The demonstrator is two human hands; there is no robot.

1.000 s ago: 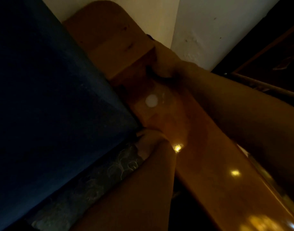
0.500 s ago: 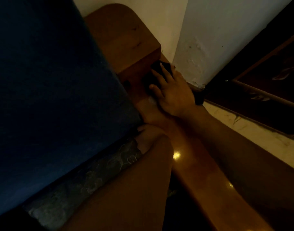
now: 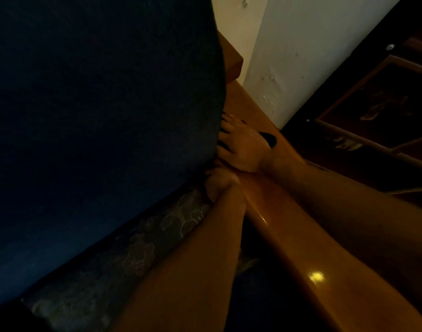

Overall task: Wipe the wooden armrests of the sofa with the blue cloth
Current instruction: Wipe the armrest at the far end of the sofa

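The glossy wooden armrest (image 3: 289, 236) runs from the lower right up toward the wall corner. My right hand (image 3: 243, 146) lies flat on it beside the sofa's dark blue back cushion (image 3: 97, 116), pressing the dark cloth (image 3: 269, 139), of which only a small corner shows past the hand. My left hand (image 3: 219, 183) is curled against the inner edge of the armrest, just below the right hand; what it grips is hidden in the dim light.
A patterned seat cover (image 3: 142, 250) lies below the cushion. A white wall corner (image 3: 301, 56) stands right behind the armrest. Dark wood-framed furniture (image 3: 384, 104) sits at the right.
My right hand with the cloth has slid back along the armrest toward the cushion and the left hand. The view has swung, so the cushion fills more of the frame.
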